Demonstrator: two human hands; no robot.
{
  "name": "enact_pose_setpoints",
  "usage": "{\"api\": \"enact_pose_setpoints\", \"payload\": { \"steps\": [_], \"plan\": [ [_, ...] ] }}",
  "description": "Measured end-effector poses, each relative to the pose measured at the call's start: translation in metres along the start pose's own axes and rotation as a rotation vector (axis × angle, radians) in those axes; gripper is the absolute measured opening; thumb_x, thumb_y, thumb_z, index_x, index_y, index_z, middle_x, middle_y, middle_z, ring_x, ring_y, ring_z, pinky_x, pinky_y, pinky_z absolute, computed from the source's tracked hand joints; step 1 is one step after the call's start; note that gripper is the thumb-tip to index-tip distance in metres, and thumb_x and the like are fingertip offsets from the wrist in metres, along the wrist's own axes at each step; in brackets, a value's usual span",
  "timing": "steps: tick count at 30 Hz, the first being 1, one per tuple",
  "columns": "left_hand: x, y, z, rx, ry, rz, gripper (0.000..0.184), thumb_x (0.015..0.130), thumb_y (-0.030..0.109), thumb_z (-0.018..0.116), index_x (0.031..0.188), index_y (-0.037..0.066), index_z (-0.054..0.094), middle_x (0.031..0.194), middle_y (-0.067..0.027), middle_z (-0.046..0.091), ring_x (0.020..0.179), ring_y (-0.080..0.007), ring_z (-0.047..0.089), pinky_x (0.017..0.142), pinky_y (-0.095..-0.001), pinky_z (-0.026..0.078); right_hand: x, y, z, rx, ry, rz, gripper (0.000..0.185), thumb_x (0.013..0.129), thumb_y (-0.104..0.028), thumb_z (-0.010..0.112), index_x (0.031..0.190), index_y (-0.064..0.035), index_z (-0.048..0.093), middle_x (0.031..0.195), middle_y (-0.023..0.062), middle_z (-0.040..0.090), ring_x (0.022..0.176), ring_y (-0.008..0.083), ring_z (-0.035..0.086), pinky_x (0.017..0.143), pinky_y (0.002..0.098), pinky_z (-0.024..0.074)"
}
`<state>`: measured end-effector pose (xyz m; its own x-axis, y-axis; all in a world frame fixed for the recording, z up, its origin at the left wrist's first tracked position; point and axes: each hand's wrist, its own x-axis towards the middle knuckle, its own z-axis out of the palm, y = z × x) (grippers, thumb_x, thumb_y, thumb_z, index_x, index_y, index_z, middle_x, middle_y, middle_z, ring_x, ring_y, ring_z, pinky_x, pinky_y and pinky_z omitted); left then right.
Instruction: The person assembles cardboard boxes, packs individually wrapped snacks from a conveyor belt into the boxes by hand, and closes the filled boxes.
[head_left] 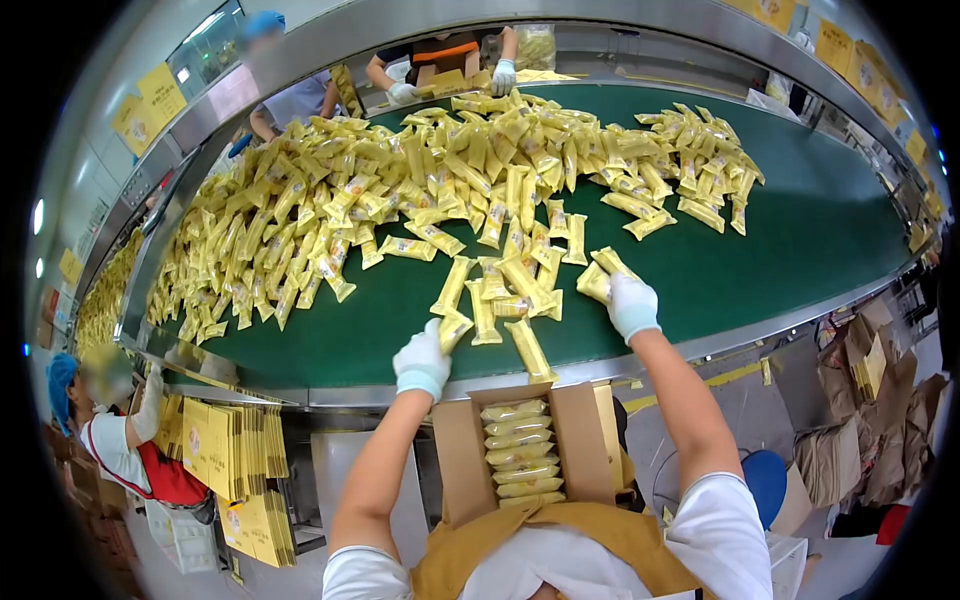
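Observation:
My left hand (424,361), in a white glove, grips a yellow packet (454,330) at the near edge of the green belt (380,355). Further right, my gloved right hand (632,304) holds yellow packets (594,283), apparently two side by side. Several loose packets lie between my hands, and one (530,351) points toward the belt's near rim. Below, against my apron, stands an open cardboard box (458,462) with a stacked row of yellow packets (519,440) inside. A large heap of the same packets (290,200) covers the belt's left and middle.
Across the belt, a person's gloved hands (503,77) are at a carton. Another person (130,430) in a blue cap stands at left beside stacked yellow cartons (235,450). A metal rim (720,345) borders the belt. Brown cardboard (830,460) and a blue stool (764,485) are at right.

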<state>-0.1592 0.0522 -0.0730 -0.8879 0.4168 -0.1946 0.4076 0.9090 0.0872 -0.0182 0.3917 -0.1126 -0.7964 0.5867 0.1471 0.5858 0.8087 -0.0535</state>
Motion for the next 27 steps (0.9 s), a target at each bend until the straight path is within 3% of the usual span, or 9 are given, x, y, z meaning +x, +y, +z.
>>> {"api": "enact_pose_setpoints", "payload": {
  "steps": [3,5,8,13,16,19,23,24,27],
  "plan": [
    [0.012,-0.044,0.027,0.161,0.374,0.145,0.046,0.086,0.019,0.066,0.130,0.016,0.052,0.096,-0.0082,0.069,0.084,-0.0290,0.070,0.070,-0.0433,0.056,-0.030,0.008,0.015,-0.156,0.213,-0.182,0.020,0.083,-0.022,0.065,0.099,-0.0108,0.062,0.079,0.0061,0.063,0.089,0.0288,0.069,0.087,0.0421,0.0509],
    [0.009,-0.057,0.033,0.161,0.403,0.231,0.055,0.085,0.030,0.070,0.132,0.010,0.051,0.102,-0.0095,0.067,0.097,-0.0285,0.066,0.086,-0.0453,0.051,-0.057,0.002,-0.003,-0.177,0.313,-0.295,0.040,0.085,-0.029,0.067,0.117,-0.0064,0.061,0.101,0.0137,0.063,0.109,0.0338,0.061,0.100,0.0483,0.0418],
    [-0.011,-0.053,0.028,0.188,0.413,0.351,0.078,0.084,0.045,0.072,0.144,0.003,0.043,0.120,-0.0183,0.059,0.123,-0.0349,0.052,0.107,-0.0503,0.036,-0.083,-0.011,-0.033,-0.100,0.160,-0.276,0.072,0.084,-0.042,0.070,0.140,-0.0033,0.047,0.123,0.0191,0.055,0.123,0.0373,0.050,0.105,0.0522,0.0349],
    [-0.010,-0.048,0.039,0.120,0.290,0.231,0.102,0.076,0.052,0.077,0.149,-0.004,0.033,0.131,-0.0246,0.052,0.124,-0.0379,0.050,0.105,-0.0488,0.039,-0.051,0.002,-0.030,-0.033,-0.185,-0.134,0.112,0.067,-0.061,0.080,0.147,0.0033,0.034,0.128,0.0173,0.057,0.124,0.0332,0.050,0.099,0.0437,0.0392],
    [-0.013,-0.041,0.019,0.045,0.263,0.158,0.120,0.065,0.058,0.084,0.148,-0.011,0.030,0.130,-0.0235,0.052,0.116,-0.0373,0.055,0.101,-0.0464,0.043,-0.022,0.005,-0.048,-0.115,-0.453,-0.091,0.104,0.056,-0.069,0.080,0.129,0.0021,0.056,0.118,0.0179,0.065,0.115,0.0353,0.058,0.096,0.0432,0.0447],
    [-0.009,-0.046,0.023,0.107,0.091,0.138,0.120,0.067,0.061,0.081,0.150,-0.007,0.027,0.134,-0.0211,0.051,0.122,-0.0333,0.052,0.102,-0.0437,0.041,0.004,0.007,-0.067,-0.025,-0.479,-0.015,0.096,0.057,-0.072,0.077,0.119,0.0004,0.063,0.118,0.0184,0.065,0.113,0.0361,0.059,0.096,0.0417,0.0470],
    [-0.010,-0.047,0.015,0.160,-0.028,0.220,0.124,0.067,0.064,0.079,0.153,-0.005,0.022,0.133,-0.0194,0.052,0.119,-0.0333,0.054,0.100,-0.0431,0.042,0.045,0.030,-0.065,0.286,-0.231,0.094,0.088,0.058,-0.069,0.078,0.113,-0.0011,0.068,0.115,0.0230,0.065,0.109,0.0372,0.062,0.095,0.0414,0.0513],
    [-0.009,-0.045,0.007,0.049,-0.004,0.195,0.110,0.072,0.056,0.081,0.149,-0.004,0.032,0.128,-0.0170,0.058,0.113,-0.0291,0.059,0.095,-0.0406,0.047,0.052,0.034,-0.063,0.362,-0.256,0.117,0.089,0.058,-0.067,0.080,0.115,0.0007,0.066,0.121,0.0258,0.063,0.109,0.0367,0.064,0.095,0.0394,0.0517],
    [0.035,-0.058,0.012,-1.037,-0.120,0.217,0.086,0.079,0.044,0.082,0.140,-0.003,0.046,0.119,-0.0127,0.064,0.104,-0.0213,0.063,0.090,-0.0349,0.051,0.052,0.042,-0.036,0.591,-0.513,0.130,0.086,0.060,-0.063,0.082,0.112,0.0035,0.066,0.120,0.0267,0.065,0.109,0.0392,0.065,0.095,0.0410,0.0512]
  ]
}}
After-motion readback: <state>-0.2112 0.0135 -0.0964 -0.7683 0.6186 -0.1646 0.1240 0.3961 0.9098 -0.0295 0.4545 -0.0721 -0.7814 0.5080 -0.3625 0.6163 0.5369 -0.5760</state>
